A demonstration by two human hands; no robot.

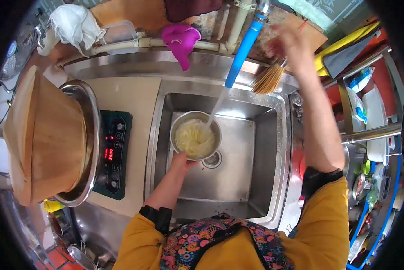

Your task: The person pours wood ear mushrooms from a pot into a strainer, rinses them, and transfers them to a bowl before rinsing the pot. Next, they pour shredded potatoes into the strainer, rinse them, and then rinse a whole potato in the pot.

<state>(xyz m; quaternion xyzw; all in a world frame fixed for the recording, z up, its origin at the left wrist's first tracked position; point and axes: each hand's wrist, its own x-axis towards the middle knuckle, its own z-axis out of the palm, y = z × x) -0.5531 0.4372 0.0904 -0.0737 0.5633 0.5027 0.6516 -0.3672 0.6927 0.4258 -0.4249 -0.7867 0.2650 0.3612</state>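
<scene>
My left hand grips the near rim of a round metal bowl, held over the left side of the sink. Pale yellow shreds of what looks like a cut vegetable fill the bowl. A stream of water falls into it from a blue hose on the tap. My right hand is raised at the back right, near the wall and just above a bamboo brush. Motion smears its fingers, so I cannot see whether it touches anything.
The steel sink has a drain near the bowl. At left, an induction cooker stands with a large metal basin and a wooden steamer. A pink cloth hangs on the pipe; shelves stand at right.
</scene>
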